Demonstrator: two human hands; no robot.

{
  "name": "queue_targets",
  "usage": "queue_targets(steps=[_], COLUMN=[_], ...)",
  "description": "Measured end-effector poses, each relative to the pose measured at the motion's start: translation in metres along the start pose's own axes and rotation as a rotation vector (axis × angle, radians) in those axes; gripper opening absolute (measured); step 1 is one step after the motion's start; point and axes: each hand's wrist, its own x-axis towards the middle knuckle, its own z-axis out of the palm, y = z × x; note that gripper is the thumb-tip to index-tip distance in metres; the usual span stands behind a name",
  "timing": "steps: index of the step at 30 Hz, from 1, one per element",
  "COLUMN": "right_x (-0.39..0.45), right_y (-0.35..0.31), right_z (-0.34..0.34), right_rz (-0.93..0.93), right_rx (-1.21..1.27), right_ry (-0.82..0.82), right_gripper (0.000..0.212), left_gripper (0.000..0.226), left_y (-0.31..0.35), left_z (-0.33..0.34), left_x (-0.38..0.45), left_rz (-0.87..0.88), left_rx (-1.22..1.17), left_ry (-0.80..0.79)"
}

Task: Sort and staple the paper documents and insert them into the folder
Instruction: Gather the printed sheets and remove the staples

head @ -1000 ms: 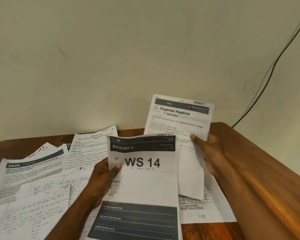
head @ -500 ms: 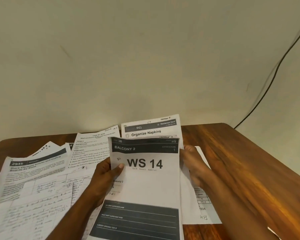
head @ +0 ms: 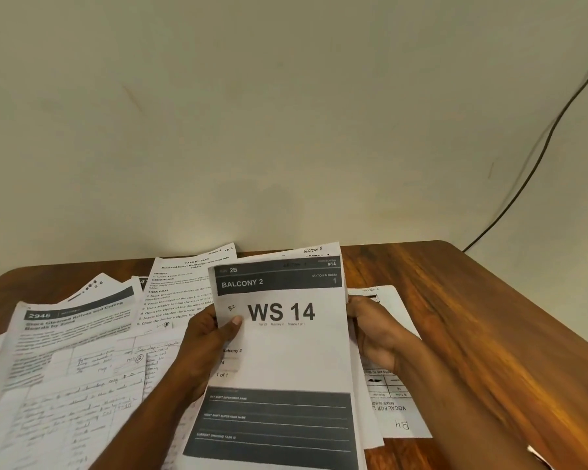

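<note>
I hold a small stack of sheets upright over the table, with the "BALCONY 2 / WS 14" sheet in front. Behind it a second sheet shows only its top edge, marked "Section 5". My left hand grips the stack's left edge, thumb on the front page. My right hand grips the right edge, its fingers curled behind the sheets. No stapler or folder is in view.
Loose papers cover the wooden table: a "2946" sheet and handwritten pages on the left, a task sheet behind, a "B4" sheet under my right wrist. A black cable runs down the wall.
My right hand brought the "Organize Napkins" sheet from the right in behind the WS 14 sheet. It has slid down until only its top edge shows, and both hands now hold the stack.
</note>
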Motion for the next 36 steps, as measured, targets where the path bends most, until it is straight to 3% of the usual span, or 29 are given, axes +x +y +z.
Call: queue_targets(steps=[6, 12, 16, 21, 32, 36], right_x=[0.001, 0.010, 0.012, 0.019, 0.025, 0.026], right_y=[0.004, 0.000, 0.004, 0.020, 0.030, 0.026], right_z=[-0.005, -0.005, 0.009, 0.028, 0.034, 0.031], right_rz=[0.081, 0.006, -0.048, -0.222, -0.264, -0.260], right_rx=[0.039, 0.020, -0.014, -0.112, -0.145, -0.111], right_ry=[-0.061, 0.048, 0.099, 0.319, 0.301, 0.305], right_gripper=[0.032, 0.049, 0.033, 0.010, 0.019, 0.020], left_gripper=[0.019, 0.022, 0.027, 0.031, 0.060, 0.053], left_y=[-0.002, -0.004, -0.004, -0.004, 0.001, 0.003], left_z=[0.000, 0.001, 0.001, 0.001, 0.004, 0.003], left_x=[-0.001, 0.000, -0.001, -0.001, 0.000, 0.003], left_rz=[0.013, 0.021, 0.031, 0.039, 0.025, -0.019], left_rx=[0.018, 0.043, 0.046, 0.038, 0.026, 0.009], left_ry=[0.014, 0.037, 0.036, 0.013, 0.048, 0.075])
